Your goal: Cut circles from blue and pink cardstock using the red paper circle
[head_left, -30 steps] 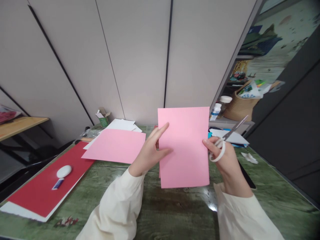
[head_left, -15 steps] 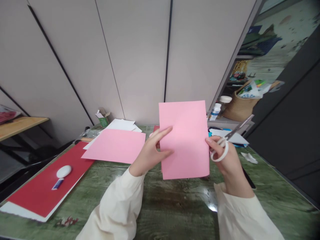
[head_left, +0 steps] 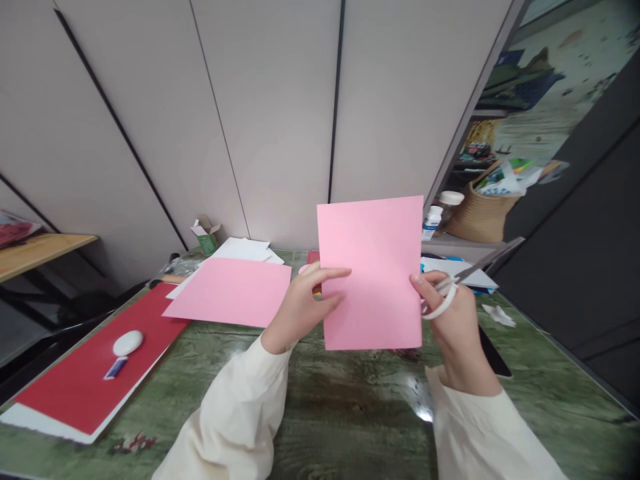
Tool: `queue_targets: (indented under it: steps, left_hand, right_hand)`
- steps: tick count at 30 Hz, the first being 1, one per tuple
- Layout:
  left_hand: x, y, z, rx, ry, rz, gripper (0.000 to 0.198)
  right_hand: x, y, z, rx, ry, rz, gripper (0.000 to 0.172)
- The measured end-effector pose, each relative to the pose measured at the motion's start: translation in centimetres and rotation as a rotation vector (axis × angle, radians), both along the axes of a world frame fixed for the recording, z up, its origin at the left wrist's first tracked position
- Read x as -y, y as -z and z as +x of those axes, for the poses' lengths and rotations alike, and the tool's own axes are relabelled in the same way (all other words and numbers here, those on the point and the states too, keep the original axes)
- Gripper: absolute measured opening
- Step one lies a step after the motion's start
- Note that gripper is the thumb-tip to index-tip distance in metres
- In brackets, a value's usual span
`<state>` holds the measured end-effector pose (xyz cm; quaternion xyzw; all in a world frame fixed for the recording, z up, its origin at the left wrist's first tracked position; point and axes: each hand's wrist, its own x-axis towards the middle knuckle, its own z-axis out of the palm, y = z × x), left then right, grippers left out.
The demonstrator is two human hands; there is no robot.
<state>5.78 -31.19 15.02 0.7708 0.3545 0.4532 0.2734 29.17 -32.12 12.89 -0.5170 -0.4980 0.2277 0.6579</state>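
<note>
A pink sheet of paper (head_left: 375, 253) is held upright above the table, facing me. My left hand (head_left: 303, 303) grips its left edge, thumb and forefinger over the near face, the other fingers partly hidden behind. At the right edge, my right hand (head_left: 453, 323) pinches the sheet between thumb and fingers. White-handled scissors (head_left: 445, 300) hang on that same hand, blades pointing up and to the right, away from the paper. Another pink sheet (head_left: 235, 290) lies flat on the table to the left, over some white paper (head_left: 243, 249).
On the green table (head_left: 350, 413), red paper (head_left: 75, 380) at left carries a white oval object (head_left: 128, 343) and a small purple-and-white tube (head_left: 116, 368). A green box (head_left: 206, 239) stands at the back. At right are a crumpled tissue (head_left: 499, 315), a white bottle (head_left: 431, 223) and a woven basket (head_left: 483, 212).
The held pink sheet has turned slightly, its right side now reaching higher and farther right. The scissors have tilted lower to the right. My left fingers have shifted a little on the paper.
</note>
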Motion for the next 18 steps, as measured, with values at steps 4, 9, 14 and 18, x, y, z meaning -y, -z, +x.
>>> queue_targets:
  steps: [4, 9, 14, 18]
  left_hand:
    - [0.2, -0.3, 0.0, -0.018, 0.002, -0.018, 0.048]
    - [0.6, -0.7, -0.2, -0.055, 0.005, -0.033, 0.058]
    - [0.6, -0.8, -0.2, -0.063, 0.024, -0.028, 0.058]
    - [0.6, -0.9, -0.1, -0.071, 0.014, -0.018, 0.058]
  right_hand:
    - [-0.1, 0.0, 0.2, -0.067, -0.031, -0.027, 0.019]
    - [-0.6, 0.4, 1.1, -0.184, -0.219, -0.064, 0.018]
    - [-0.3, 0.1, 0.9, -0.124, -0.158, 0.003, 0.018]
    - [-0.1, -0.1, 0.5, -0.031, -0.077, 0.007, 0.021]
